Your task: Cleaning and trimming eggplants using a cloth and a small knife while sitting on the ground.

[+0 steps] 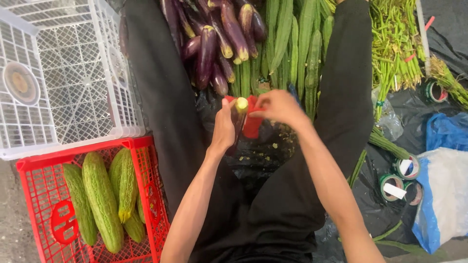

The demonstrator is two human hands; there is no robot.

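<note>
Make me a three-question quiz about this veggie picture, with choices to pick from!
1. Where is the red crate?
A) below the white crate
B) on the green beans
C) under the blue bag

2. What colour are the bumpy gourds in the red crate?
A) purple
B) green
C) orange

3. What is the left hand doing?
A) lying flat on the ground
B) reaching into the white crate
C) holding an eggplant

Answers: 1 A, the red crate sits just under the white one in the picture. 2 B, all are green. 3 C, its fingers wrap the dark eggplant while the right hand holds something red against it.
</note>
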